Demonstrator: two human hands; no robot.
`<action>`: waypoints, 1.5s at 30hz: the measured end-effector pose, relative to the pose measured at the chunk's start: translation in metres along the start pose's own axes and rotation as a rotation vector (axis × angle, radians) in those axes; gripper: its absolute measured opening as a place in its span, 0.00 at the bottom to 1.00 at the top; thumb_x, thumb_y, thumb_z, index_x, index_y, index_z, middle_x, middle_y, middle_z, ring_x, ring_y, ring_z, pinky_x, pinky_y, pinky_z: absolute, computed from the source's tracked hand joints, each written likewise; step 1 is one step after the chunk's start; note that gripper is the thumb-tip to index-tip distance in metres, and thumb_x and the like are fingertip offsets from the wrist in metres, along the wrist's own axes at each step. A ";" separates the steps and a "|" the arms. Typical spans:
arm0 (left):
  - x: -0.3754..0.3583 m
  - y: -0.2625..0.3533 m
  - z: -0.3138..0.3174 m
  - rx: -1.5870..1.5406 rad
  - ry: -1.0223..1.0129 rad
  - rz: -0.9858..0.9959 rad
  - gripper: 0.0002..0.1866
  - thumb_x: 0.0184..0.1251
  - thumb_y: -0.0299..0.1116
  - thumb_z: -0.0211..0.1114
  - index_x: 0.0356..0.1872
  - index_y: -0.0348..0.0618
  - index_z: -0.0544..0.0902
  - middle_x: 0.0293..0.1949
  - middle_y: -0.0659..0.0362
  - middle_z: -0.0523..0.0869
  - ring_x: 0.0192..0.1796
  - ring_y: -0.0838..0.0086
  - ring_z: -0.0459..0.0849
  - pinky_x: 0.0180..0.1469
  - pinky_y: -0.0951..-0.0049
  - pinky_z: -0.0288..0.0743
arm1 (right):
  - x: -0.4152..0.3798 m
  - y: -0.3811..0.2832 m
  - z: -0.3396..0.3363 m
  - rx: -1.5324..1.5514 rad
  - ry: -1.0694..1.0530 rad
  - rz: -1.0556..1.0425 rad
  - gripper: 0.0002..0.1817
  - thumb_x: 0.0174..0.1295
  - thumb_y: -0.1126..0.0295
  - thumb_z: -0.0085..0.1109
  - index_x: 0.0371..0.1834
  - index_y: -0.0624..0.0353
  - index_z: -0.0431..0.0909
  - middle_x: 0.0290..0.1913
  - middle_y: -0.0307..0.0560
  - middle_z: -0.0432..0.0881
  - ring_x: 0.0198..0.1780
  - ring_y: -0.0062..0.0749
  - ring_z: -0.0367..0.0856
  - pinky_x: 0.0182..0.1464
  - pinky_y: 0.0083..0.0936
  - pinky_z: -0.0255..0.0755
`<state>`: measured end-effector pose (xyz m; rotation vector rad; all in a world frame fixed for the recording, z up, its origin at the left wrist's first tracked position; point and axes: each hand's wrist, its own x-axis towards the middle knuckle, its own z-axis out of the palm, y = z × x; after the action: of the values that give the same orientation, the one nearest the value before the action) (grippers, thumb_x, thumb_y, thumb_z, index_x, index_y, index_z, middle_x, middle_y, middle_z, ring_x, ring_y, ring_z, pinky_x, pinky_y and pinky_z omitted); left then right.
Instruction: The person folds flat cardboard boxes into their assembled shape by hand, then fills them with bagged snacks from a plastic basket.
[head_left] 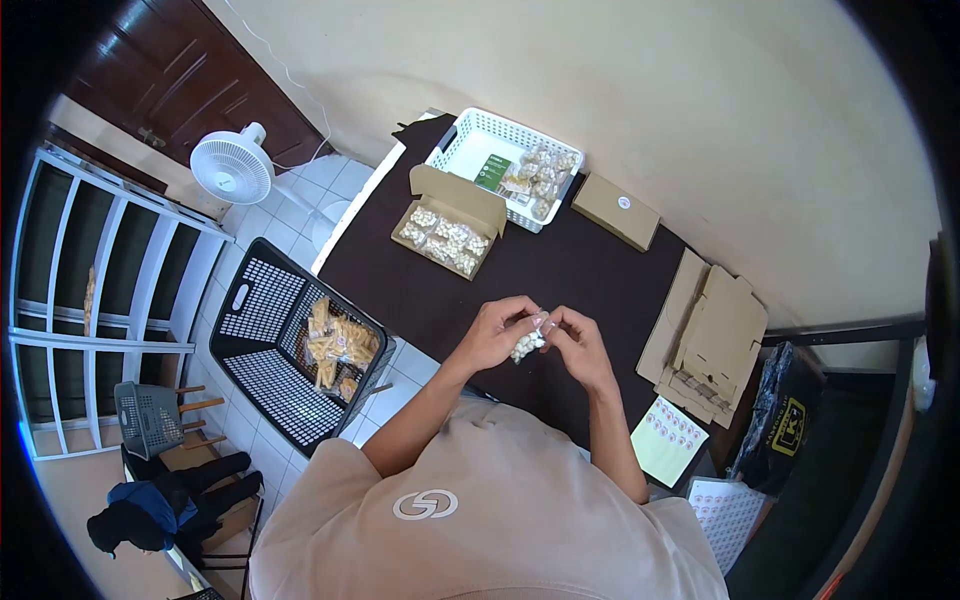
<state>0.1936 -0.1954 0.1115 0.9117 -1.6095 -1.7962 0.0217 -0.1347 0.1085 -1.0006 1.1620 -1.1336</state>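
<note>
Both of my hands meet at the near edge of the dark table (560, 270), around a small clear bag of whitish pieces (527, 346). My left hand (500, 334) pinches the top of the bag from the left. From the right, my right hand (580, 345) has its fingers closed on the bag's top edge. Beyond them, an open cardboard box (455, 200) holds several similar bags (443, 238). Behind that box is a white basket (465, 140) with several more bags (545, 180) and a green and white packet (492, 172).
A closed box (616, 211) lies by the wall. Flattened cardboard boxes (715, 335) and a sticker sheet (668, 440) are at the right. On the floor stand a black crate (265, 345) with yellowish packs (340, 345) and a white fan (232, 167). A person (165, 505) is at lower left.
</note>
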 end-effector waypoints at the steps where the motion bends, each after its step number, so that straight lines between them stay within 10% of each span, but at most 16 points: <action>1: 0.000 -0.002 -0.002 -0.006 0.000 -0.001 0.07 0.72 0.29 0.61 0.38 0.35 0.82 0.32 0.64 0.83 0.36 0.85 0.78 0.39 0.80 0.72 | 0.001 0.002 0.003 0.008 0.000 0.008 0.07 0.67 0.72 0.56 0.32 0.63 0.77 0.27 0.35 0.78 0.30 0.17 0.76 0.34 0.19 0.71; 11: -0.001 -0.046 -0.034 0.068 0.288 -0.045 0.09 0.74 0.31 0.60 0.34 0.38 0.82 0.26 0.65 0.81 0.28 0.86 0.75 0.30 0.80 0.69 | 0.028 0.019 0.041 -0.264 0.043 0.119 0.10 0.64 0.72 0.52 0.25 0.64 0.72 0.20 0.38 0.73 0.24 0.18 0.74 0.27 0.22 0.67; 14: 0.003 -0.061 -0.067 -0.021 0.734 -0.141 0.09 0.74 0.33 0.60 0.32 0.44 0.81 0.23 0.67 0.77 0.21 0.85 0.73 0.18 0.80 0.67 | 0.033 0.027 0.044 -0.097 -0.053 0.113 0.10 0.64 0.73 0.55 0.24 0.62 0.72 0.21 0.36 0.74 0.24 0.18 0.74 0.27 0.20 0.69; 21: -0.003 -0.059 -0.121 0.084 0.440 0.080 0.06 0.67 0.28 0.67 0.38 0.36 0.87 0.34 0.59 0.81 0.37 0.79 0.79 0.39 0.78 0.72 | 0.091 0.027 0.089 -0.039 0.074 0.211 0.03 0.61 0.76 0.65 0.36 0.62 0.79 0.27 0.36 0.79 0.28 0.16 0.77 0.28 0.17 0.72; 24: 0.004 -0.070 -0.129 -0.005 0.410 0.067 0.07 0.70 0.29 0.66 0.43 0.37 0.86 0.35 0.62 0.79 0.36 0.82 0.77 0.39 0.80 0.70 | 0.129 0.049 0.102 -0.013 -0.178 0.163 0.07 0.61 0.74 0.67 0.38 0.63 0.81 0.28 0.38 0.81 0.29 0.17 0.78 0.28 0.18 0.74; 31: 0.015 -0.094 -0.206 0.045 0.778 -0.120 0.13 0.69 0.31 0.65 0.52 0.44 0.80 0.33 0.59 0.85 0.34 0.79 0.81 0.39 0.76 0.76 | 0.227 0.094 0.111 -0.492 -0.013 0.231 0.05 0.59 0.76 0.67 0.36 0.66 0.82 0.25 0.39 0.81 0.24 0.17 0.76 0.28 0.18 0.70; 36: 0.017 -0.105 -0.251 0.118 0.749 -0.156 0.13 0.67 0.33 0.66 0.51 0.43 0.80 0.29 0.58 0.85 0.31 0.78 0.81 0.38 0.74 0.75 | 0.280 0.119 0.119 -0.817 0.026 0.106 0.16 0.51 0.65 0.72 0.31 0.69 0.81 0.28 0.61 0.82 0.35 0.49 0.82 0.42 0.39 0.72; 45: 0.023 -0.114 -0.265 0.262 0.667 -0.193 0.13 0.68 0.31 0.66 0.51 0.41 0.80 0.32 0.58 0.85 0.35 0.76 0.83 0.40 0.73 0.77 | 0.289 0.087 0.164 -1.073 0.175 0.068 0.17 0.55 0.72 0.64 0.49 0.63 0.77 0.55 0.64 0.75 0.52 0.61 0.79 0.54 0.48 0.74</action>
<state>0.3925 -0.3619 -0.0180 1.6258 -1.3535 -1.1988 0.2069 -0.4034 0.0004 -1.6467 1.9983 -0.4842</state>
